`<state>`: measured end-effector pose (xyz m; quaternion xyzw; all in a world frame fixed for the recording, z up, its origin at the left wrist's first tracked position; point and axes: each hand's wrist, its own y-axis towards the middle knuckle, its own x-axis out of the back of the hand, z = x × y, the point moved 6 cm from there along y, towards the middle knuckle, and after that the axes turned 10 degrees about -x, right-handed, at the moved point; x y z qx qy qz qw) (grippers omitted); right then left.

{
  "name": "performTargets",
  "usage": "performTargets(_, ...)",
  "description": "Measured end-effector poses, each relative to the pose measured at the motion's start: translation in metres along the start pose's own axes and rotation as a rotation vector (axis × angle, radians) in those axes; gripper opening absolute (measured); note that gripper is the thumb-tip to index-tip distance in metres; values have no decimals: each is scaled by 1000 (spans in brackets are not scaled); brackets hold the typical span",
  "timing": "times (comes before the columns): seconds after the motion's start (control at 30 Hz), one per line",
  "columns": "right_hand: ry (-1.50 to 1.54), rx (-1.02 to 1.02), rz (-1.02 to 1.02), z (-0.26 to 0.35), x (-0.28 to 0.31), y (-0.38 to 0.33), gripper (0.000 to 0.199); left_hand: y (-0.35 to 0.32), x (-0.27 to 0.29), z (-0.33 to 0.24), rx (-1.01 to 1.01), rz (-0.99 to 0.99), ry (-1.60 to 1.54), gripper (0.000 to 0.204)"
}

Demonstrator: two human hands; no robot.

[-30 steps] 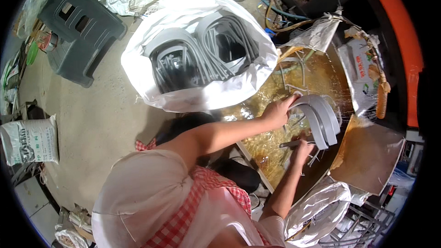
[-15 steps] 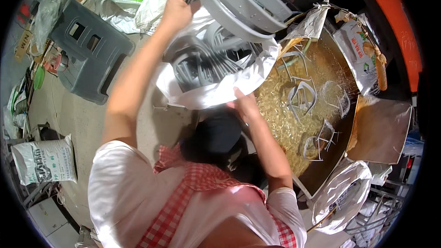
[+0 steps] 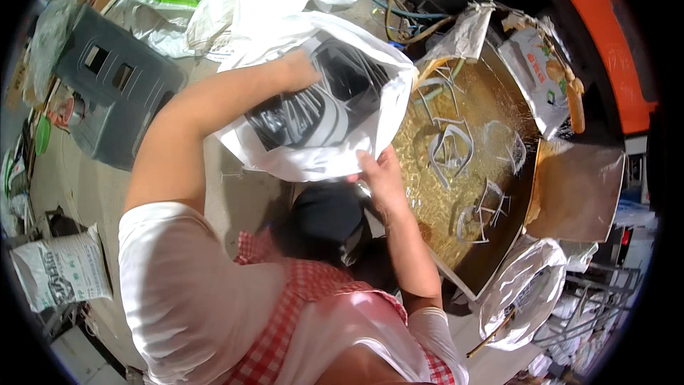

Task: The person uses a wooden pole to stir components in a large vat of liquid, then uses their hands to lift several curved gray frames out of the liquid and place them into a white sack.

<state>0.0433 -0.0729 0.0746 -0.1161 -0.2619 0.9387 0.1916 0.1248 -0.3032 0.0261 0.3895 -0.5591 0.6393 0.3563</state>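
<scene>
Near the centre of the frame, the right hand (image 3: 382, 180) is closing its fingers (image 3: 365, 164) on the lower edge of a large white plastic bag (image 3: 285, 160), the thumb and fingertips pinching the film. Up and to the left of it, the left hand (image 3: 303, 71) is reaching into the open mouth of the same bag; its fingers are sinking among the contents, so how far they are curling cannot be told. The bag is sitting in the upper middle of the frame, its mouth gaping wide and its thin sides crumpling. Inside it, a stack of curved grey-white moulded pieces (image 3: 313, 110) is lying against a dark interior.

Just right of the bag, a wide metal pan (image 3: 499, 271) of bubbling golden oil is filling the right-centre of the frame, with several curved wire frames (image 3: 450, 148) floating in it. At the upper left, a grey plastic stool (image 3: 114, 93) is lying on the floor, and a printed white sack (image 3: 60, 267) is resting at the lower left.
</scene>
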Motion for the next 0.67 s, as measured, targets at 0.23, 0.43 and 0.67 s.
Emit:
performTargets(0.23, -76, 17, 93, -16, 34, 14, 32, -9, 21, -22, 42, -95, 403, 38)
performTargets(0.43, -162, 36, 9, -7, 93, 11, 39, -24, 27, -22, 176, -6, 303, 65)
performTargets(0.67, -225, -76, -148, -93, 235, 35, 50, -56, 180, -122, 108, -949, -99, 51)
